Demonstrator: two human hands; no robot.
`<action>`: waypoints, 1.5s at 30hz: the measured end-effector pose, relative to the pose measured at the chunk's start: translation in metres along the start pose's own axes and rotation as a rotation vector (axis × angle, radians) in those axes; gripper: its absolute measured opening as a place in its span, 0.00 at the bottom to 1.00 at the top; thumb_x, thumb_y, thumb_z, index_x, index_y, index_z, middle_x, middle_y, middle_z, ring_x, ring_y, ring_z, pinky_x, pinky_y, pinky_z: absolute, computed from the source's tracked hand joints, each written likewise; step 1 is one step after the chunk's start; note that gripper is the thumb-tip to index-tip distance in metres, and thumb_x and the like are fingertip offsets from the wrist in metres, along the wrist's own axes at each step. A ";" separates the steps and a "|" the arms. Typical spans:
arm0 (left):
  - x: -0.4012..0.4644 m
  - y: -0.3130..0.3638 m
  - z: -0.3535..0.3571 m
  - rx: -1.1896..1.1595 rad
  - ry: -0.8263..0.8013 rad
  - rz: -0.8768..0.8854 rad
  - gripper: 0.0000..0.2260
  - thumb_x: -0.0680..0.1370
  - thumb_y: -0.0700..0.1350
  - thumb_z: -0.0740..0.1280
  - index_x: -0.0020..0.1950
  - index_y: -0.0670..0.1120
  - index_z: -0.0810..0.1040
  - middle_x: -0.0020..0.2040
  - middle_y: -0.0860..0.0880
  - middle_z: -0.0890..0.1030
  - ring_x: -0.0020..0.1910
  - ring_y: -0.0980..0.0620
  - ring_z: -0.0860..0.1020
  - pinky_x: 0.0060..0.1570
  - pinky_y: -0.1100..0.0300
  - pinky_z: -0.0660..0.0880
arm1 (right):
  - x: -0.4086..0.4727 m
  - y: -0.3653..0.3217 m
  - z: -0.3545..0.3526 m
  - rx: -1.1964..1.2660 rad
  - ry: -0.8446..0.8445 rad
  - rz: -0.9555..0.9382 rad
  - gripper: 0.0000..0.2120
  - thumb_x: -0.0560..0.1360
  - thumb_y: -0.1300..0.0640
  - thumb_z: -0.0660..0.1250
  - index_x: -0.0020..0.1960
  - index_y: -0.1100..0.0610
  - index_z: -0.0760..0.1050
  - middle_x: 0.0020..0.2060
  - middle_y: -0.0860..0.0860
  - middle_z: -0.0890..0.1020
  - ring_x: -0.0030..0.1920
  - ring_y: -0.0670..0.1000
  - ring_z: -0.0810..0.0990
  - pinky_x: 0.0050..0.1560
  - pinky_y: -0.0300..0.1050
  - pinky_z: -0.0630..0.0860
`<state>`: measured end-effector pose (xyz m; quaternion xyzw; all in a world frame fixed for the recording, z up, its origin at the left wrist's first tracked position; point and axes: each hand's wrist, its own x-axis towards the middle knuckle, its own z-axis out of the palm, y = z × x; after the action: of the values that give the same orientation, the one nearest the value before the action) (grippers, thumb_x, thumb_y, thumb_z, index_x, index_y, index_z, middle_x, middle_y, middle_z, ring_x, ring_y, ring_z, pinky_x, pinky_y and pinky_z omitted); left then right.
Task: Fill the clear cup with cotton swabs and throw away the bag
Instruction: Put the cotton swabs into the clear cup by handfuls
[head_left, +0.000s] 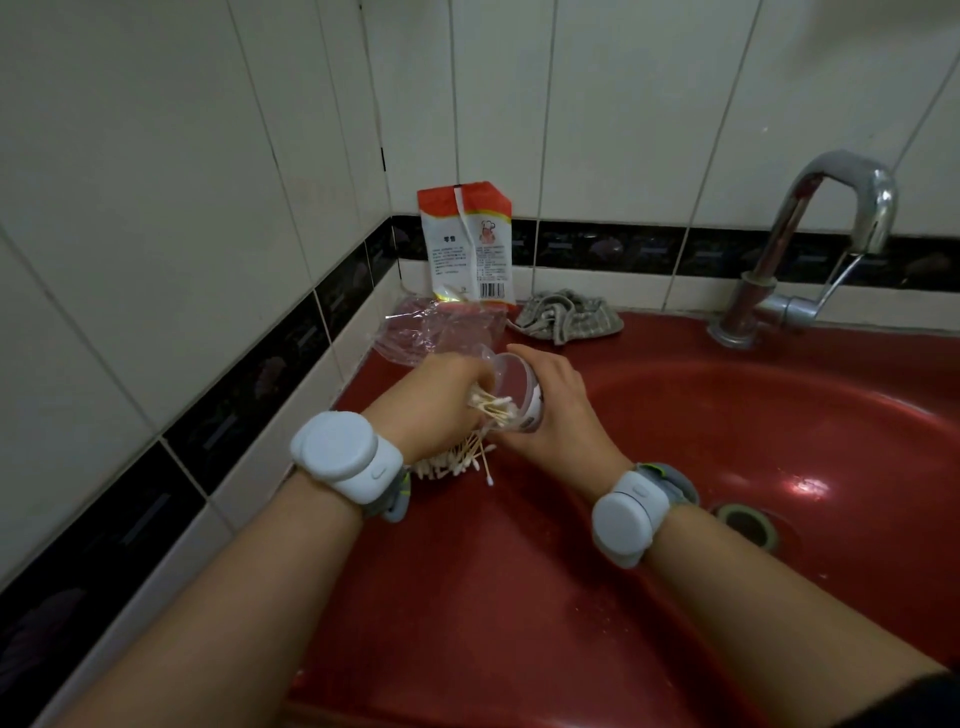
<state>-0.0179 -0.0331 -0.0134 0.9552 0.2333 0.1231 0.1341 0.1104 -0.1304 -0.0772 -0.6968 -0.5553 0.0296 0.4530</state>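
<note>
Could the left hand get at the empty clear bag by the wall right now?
Probably not at once: the left hand is full of cotton swabs. The clear bag lies just beyond it, nothing between.

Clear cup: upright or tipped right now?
Tipped: the clear cup lies sideways in the right hand, mouth toward the left hand feeding in cotton swabs.
</note>
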 end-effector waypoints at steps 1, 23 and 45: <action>0.000 0.001 0.001 -0.016 -0.015 0.019 0.15 0.71 0.44 0.71 0.57 0.48 0.78 0.54 0.47 0.76 0.54 0.48 0.75 0.49 0.64 0.65 | 0.000 0.001 0.001 -0.007 -0.004 -0.012 0.39 0.63 0.52 0.79 0.70 0.54 0.65 0.63 0.53 0.69 0.64 0.50 0.65 0.62 0.37 0.58; -0.015 -0.002 0.021 -0.430 0.640 -0.095 0.08 0.71 0.55 0.61 0.45 0.55 0.77 0.48 0.55 0.73 0.57 0.51 0.68 0.59 0.59 0.63 | 0.008 -0.001 0.007 0.024 0.023 -0.158 0.37 0.63 0.55 0.76 0.69 0.51 0.65 0.62 0.54 0.70 0.64 0.53 0.68 0.64 0.32 0.61; -0.024 -0.008 0.014 0.059 0.182 0.022 0.11 0.79 0.50 0.59 0.58 0.53 0.77 0.57 0.56 0.77 0.56 0.49 0.66 0.56 0.52 0.63 | 0.010 -0.002 0.005 0.005 0.011 -0.176 0.38 0.63 0.57 0.78 0.69 0.54 0.66 0.63 0.53 0.70 0.64 0.52 0.68 0.67 0.41 0.63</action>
<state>-0.0378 -0.0405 -0.0335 0.9461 0.2375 0.2043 0.0829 0.1102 -0.1195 -0.0746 -0.6444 -0.6118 -0.0131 0.4586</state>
